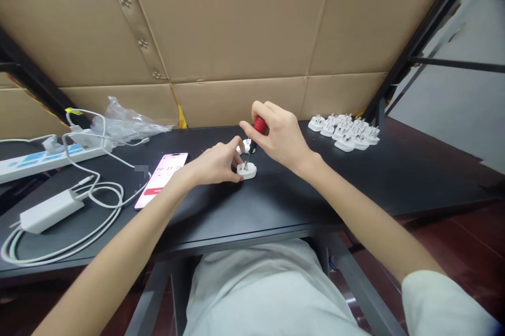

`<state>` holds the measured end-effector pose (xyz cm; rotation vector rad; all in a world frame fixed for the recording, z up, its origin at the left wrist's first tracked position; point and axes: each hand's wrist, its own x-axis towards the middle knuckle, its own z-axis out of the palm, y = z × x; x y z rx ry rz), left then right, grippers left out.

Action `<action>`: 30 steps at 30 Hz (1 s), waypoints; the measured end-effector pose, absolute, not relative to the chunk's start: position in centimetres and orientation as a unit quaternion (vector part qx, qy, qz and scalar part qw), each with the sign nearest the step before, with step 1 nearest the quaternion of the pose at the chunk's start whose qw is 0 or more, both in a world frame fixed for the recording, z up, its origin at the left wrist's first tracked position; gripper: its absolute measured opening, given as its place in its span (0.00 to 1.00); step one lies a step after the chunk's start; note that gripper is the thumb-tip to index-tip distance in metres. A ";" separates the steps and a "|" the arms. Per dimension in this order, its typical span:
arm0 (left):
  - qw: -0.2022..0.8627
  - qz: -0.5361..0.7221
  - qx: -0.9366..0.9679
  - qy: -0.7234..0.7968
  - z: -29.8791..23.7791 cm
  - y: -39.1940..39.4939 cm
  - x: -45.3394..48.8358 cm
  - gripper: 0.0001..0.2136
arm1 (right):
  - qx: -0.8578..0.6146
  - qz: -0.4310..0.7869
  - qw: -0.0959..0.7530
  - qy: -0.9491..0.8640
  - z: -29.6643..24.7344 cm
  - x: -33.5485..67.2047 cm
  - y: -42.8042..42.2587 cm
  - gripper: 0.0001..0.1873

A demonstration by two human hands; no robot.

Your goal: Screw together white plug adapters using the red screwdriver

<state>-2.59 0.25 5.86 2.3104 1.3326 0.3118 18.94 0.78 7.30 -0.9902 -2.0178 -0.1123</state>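
Observation:
On the black table, my left hand (221,162) steadies a small white plug adapter (248,172) between thumb and fingers, its metal prongs facing up. My right hand (279,133) is wrapped round the red handle of a screwdriver (260,126), held tilted with its shaft pointing down. The tip meets the top of the adapter among the prongs; the exact contact spot is too small to make out. Just behind sit more white plug pieces (248,145), partly hidden by my left fingers and the screwdriver.
Several white plug adapters (347,131) stand grouped at the back right. Left of my hands lies a phone (161,175) showing a timer. Farther left are a white charger (51,212) with coiled cable, a power strip (79,154) and a clear plastic bag (126,123). Cardboard (240,26) walls the back.

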 end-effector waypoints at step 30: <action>0.223 0.224 0.776 0.545 3.3 -2.1 -2.4 0.14 | -0.304 -0.026 0.165 -0.938 14.7 18.2 2.0 0.18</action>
